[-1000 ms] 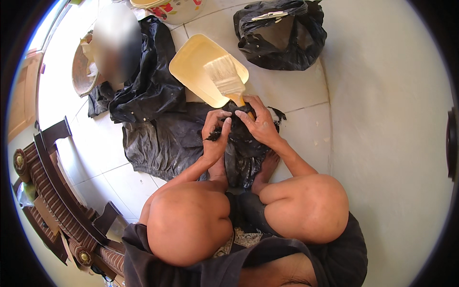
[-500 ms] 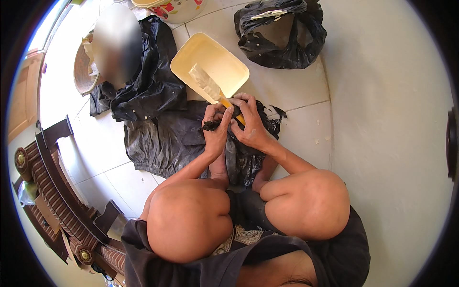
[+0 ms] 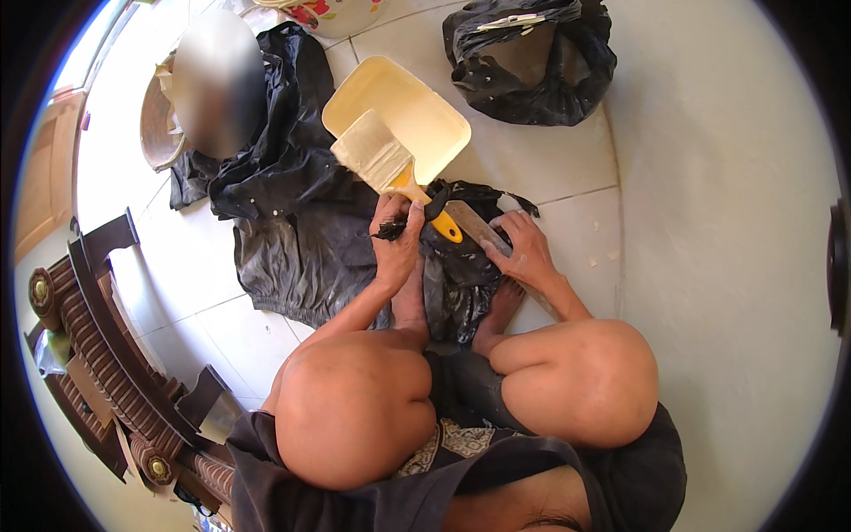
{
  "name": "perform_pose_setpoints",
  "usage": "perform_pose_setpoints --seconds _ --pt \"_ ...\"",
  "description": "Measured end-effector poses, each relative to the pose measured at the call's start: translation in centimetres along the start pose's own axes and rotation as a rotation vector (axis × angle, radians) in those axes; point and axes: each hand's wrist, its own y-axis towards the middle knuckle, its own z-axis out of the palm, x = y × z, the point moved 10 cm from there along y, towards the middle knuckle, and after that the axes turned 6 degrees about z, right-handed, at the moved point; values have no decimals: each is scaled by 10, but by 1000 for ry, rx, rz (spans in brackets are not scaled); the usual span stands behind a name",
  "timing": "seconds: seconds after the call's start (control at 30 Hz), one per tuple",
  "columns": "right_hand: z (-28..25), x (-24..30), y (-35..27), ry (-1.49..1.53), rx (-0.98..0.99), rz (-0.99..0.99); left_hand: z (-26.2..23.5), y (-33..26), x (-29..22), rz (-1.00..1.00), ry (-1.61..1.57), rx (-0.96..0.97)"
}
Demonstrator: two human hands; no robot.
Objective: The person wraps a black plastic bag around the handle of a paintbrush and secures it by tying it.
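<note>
A wide flat paintbrush (image 3: 372, 155) with cream-coated bristles and a yellow handle is in my left hand (image 3: 396, 235), closed around its lower part. Its bristles lie over the near edge of the cream plastic tub (image 3: 448, 146). A scrap of black plastic (image 3: 390, 230) shows at my left fingers, and another dark strip (image 3: 436, 206) crosses the handle. My right hand (image 3: 525, 248) has its thumb and fingers on either side of a flat brown-grey strip (image 3: 474, 222), which lies slanting over crumpled black plastic (image 3: 456, 284); its exact kind is unclear.
Crumpled dark cloth or plastic (image 3: 301, 239) covers the tiles ahead and left. An open black plastic bag (image 3: 541, 97) stands at far right, a patterned bucket (image 3: 332, 13) at the back. A striped wooden chair (image 3: 106, 355) is left; a pale wall (image 3: 727, 266) rises right.
My right hand has left the brush handle and moved right to the flat strip. The brush, kept in my left hand, has turned so its broad face shows.
</note>
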Motion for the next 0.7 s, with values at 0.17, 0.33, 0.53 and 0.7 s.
perform_pose_setpoints --seconds 0.17,0.33,0.53,0.7 --pt "6 -6 -12 -45 84 5 3 -1 0 -4 56 58" --pt "-8 -24 -34 241 7 248 8 7 -41 84 54 127" --pt "-28 16 -33 413 -32 122 2 20 -52 148 79 156" --pt "-32 12 -20 542 -56 186 11 26 -62 158 -35 116"
